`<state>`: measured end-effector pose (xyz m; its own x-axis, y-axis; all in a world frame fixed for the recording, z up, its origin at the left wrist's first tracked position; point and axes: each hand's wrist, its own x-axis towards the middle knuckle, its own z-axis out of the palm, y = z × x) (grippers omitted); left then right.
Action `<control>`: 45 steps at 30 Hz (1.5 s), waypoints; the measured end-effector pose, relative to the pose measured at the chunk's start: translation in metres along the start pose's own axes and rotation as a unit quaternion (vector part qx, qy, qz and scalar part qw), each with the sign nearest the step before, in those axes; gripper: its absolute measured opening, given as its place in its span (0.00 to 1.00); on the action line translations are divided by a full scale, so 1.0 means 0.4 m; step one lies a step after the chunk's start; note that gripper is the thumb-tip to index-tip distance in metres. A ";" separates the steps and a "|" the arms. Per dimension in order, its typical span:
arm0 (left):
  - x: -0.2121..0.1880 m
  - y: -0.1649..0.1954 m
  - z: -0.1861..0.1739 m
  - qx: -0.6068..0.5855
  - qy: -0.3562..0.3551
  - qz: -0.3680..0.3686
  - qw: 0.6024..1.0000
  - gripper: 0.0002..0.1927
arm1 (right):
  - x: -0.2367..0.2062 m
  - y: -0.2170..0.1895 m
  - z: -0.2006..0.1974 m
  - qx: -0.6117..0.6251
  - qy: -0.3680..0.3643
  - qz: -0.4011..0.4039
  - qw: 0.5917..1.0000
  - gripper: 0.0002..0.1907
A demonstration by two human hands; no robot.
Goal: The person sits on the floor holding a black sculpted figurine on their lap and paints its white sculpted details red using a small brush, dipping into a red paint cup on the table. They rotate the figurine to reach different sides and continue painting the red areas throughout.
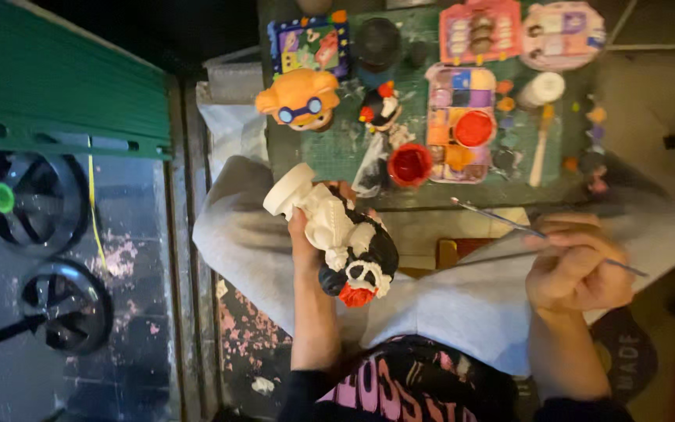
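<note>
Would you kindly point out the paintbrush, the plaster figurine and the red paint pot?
paintbrush (501, 220), head view, on its thin handle.
plaster figurine (333, 227), head view, on its white unpainted body.
red paint pot (409, 165), head view, on the red paint.

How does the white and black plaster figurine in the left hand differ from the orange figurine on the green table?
The white and black plaster figurine is tilted, gripped by the left hand, and partly unpainted; the orange figurine with blue glasses rests on the green table, untouched and fully coloured. Both are small painted figures.

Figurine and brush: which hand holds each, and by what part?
Left hand holds the figurine around its white middle, below the base. Right hand pinches the thin paintbrush near its rear end.
</note>
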<state>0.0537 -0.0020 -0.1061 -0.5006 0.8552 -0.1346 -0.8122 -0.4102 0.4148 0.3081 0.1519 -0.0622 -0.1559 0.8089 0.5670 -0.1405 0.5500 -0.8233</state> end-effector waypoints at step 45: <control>0.037 -0.030 -0.084 -0.049 0.011 -0.031 0.998 0.38 | 0.152 0.091 0.203 -0.296 -0.265 0.087 0.914 0.23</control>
<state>0.0460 0.0049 -0.1435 -0.4541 0.8732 -0.1770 -0.8668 -0.3871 0.3143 0.2139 0.2040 -0.0554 -0.5984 0.7670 0.2315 0.4601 0.5656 -0.6844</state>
